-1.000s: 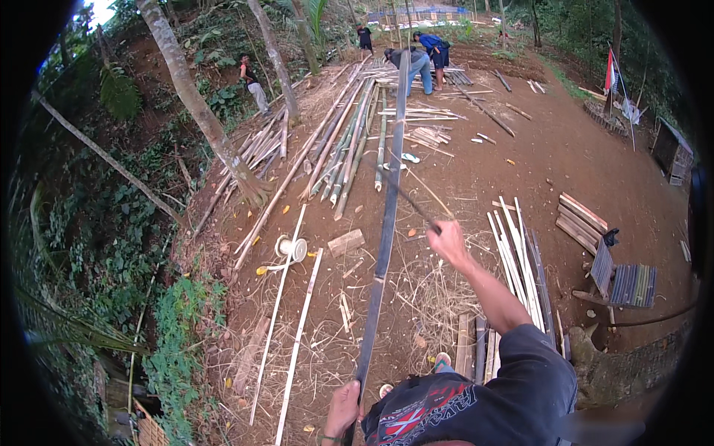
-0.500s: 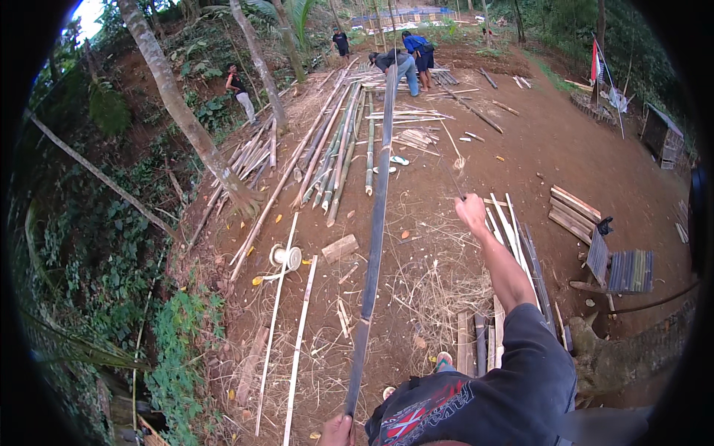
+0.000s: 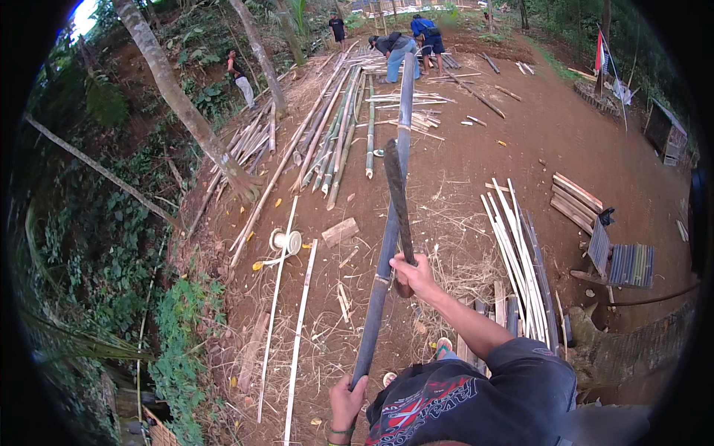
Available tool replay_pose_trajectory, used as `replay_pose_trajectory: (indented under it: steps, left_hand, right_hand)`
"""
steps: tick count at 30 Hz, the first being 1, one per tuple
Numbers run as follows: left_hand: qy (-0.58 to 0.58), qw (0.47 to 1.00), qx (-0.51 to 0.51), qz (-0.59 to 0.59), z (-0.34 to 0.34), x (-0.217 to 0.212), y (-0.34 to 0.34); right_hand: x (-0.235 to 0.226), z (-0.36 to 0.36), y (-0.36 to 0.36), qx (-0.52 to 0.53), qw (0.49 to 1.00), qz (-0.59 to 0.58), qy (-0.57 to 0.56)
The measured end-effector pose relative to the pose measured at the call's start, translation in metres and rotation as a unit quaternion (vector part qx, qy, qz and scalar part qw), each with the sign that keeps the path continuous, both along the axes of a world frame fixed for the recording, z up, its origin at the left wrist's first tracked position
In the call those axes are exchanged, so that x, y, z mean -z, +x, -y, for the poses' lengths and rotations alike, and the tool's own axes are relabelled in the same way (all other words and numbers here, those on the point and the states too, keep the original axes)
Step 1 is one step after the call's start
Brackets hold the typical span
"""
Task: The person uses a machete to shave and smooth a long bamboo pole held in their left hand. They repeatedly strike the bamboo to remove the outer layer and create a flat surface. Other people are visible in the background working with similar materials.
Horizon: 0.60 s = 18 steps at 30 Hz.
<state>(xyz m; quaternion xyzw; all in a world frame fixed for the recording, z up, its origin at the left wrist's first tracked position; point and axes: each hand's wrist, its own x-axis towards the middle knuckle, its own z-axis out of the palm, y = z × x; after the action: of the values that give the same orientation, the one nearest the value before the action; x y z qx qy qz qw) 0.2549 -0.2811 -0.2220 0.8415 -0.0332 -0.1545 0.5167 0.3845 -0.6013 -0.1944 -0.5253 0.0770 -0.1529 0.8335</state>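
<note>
A long dark bamboo pole (image 3: 374, 320) with pale joints slants up and away from me. My left hand (image 3: 347, 406) is closed round its near end, low in the picture. My right hand (image 3: 418, 276) grips the wooden handle of a machete (image 3: 396, 195). The machete's dark blade points away from me and overlaps the pole in the picture; whether the two touch, I cannot tell.
Pale split strips (image 3: 512, 253) lie to the right, and two long strips (image 3: 300, 334) to the left, near a white spool (image 3: 285, 241). Farther off are bamboo poles (image 3: 338, 134) and several people, one in blue (image 3: 426, 31). A tree trunk (image 3: 175, 97) stands left.
My right hand has swung in from the right with the machete, bringing it beside the pole. My left hand has risen slightly with the pole, whose far end now tilts farther right.
</note>
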Motion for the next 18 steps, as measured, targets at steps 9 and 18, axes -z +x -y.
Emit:
replay_pose_trajectory:
  steps: [9, 18]
  left_hand:
    - [-0.278, 0.942, 0.141, -0.124, 0.005, 0.013, 0.06]
    - [-0.261, 0.956, 0.06, -0.121, 0.07, -0.025, 0.084]
  right_hand:
    - [-0.018, -0.03, -0.01, -0.024, 0.982, -0.035, 0.186]
    - [-0.009, -0.008, -0.018, 0.078, 0.952, -0.026, -0.295]
